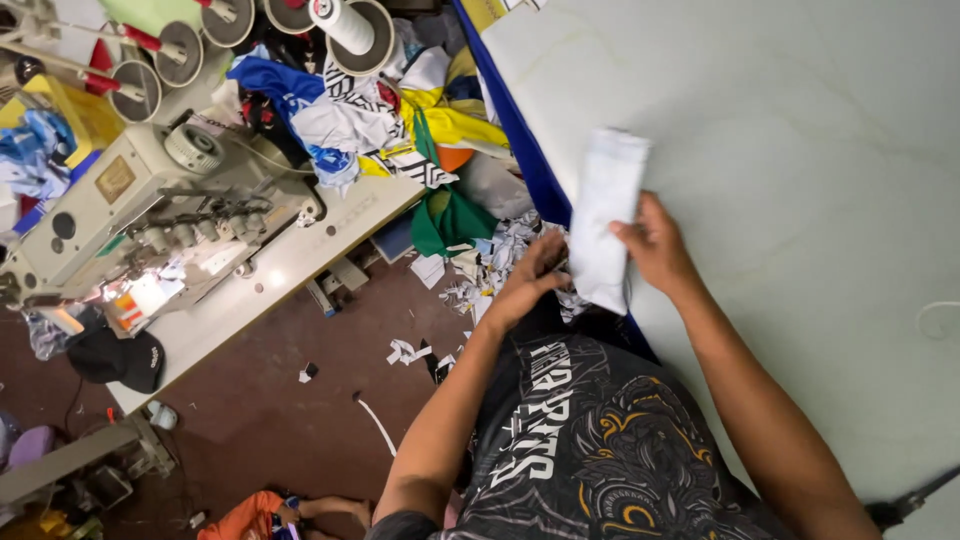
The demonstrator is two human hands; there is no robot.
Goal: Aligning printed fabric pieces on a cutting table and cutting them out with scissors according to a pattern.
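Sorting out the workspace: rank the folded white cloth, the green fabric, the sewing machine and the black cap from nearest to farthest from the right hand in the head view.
From the right hand:
1. Folded white cloth, held in it.
2. Green fabric, leftward, in the scrap pile.
3. Sewing machine, far left on its table.
4. Black cap, lower left, at the table's edge.

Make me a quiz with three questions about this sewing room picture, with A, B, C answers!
1. Where does the folded white cloth piece lie?
A. on the pale table
B. on the brown floor
C. on the sewing machine

2. What colour is the fabric edge beside the table?
A. red
B. dark blue
C. pink

3. What is the right hand doing?
A. hanging free
B. holding a cap
C. pressing its grip on the white cloth

Answers:
1 A, it rests on the pale table.
2 B, the dark blue fabric strip runs along the table edge.
3 C, the thumb and fingers sit on the cloth while the left hand touches its lower end.
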